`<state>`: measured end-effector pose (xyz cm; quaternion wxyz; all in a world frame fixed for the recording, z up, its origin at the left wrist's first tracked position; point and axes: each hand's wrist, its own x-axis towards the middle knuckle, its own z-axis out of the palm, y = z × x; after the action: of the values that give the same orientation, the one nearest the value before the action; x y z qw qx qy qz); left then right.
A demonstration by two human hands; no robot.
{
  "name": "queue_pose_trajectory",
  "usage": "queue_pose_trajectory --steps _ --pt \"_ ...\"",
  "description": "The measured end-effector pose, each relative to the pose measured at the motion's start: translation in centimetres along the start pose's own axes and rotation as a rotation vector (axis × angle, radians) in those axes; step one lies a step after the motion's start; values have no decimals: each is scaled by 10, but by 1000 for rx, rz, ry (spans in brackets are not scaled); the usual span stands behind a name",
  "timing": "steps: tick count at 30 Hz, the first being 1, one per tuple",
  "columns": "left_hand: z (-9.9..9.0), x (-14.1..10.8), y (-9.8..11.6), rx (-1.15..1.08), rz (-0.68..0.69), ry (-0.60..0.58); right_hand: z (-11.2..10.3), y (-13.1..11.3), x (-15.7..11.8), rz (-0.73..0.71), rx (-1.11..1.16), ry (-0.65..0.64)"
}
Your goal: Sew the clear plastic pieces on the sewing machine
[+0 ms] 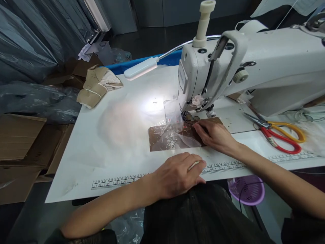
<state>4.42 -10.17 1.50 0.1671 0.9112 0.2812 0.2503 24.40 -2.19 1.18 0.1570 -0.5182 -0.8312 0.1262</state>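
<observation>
My right hand rests beside the needle area of a white sewing machine, its fingertips pinched together at the presser foot. A thin dark line, like thread, runs to those fingertips; what they hold is too small to make out. Under that hand lies a flat brown plate, partly covered by a clear, shiny sheet that reaches toward the needle. At the table's front edge, my left hand is curled with its fingers together. Something pale shows between its fingers, but I cannot tell what it is.
Scissors with red and yellow handles lie right. A lit lamp hangs over the white table; a ruler strip runs along its front. Folded tan material sits at the back-left corner. Cardboard boxes stand left, a purple basket below.
</observation>
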Motion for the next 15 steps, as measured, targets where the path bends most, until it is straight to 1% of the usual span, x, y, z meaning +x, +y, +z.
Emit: queue_pose_trajectory --steps 1,3,4,6,9,11,15 --pt "0 0 5 62 38 1 -2 3 -1 32 58 -18" --pt "-3 1 8 193 53 19 -5 6 -1 88 163 -58" --pt "-5 1 6 244 39 24 -7 6 -1 107 206 -81" --pt "-8 -1 -1 298 -2 -2 -9 6 2 131 253 -138" --pt "-8 -7 -9 312 -30 -78 -15 2 7 185 233 -255" --pt "-7 -10 -11 311 -35 -98 -18 -1 12 199 197 -327" --pt "-5 -12 -11 320 -35 -81 -20 -8 22 155 113 -367"
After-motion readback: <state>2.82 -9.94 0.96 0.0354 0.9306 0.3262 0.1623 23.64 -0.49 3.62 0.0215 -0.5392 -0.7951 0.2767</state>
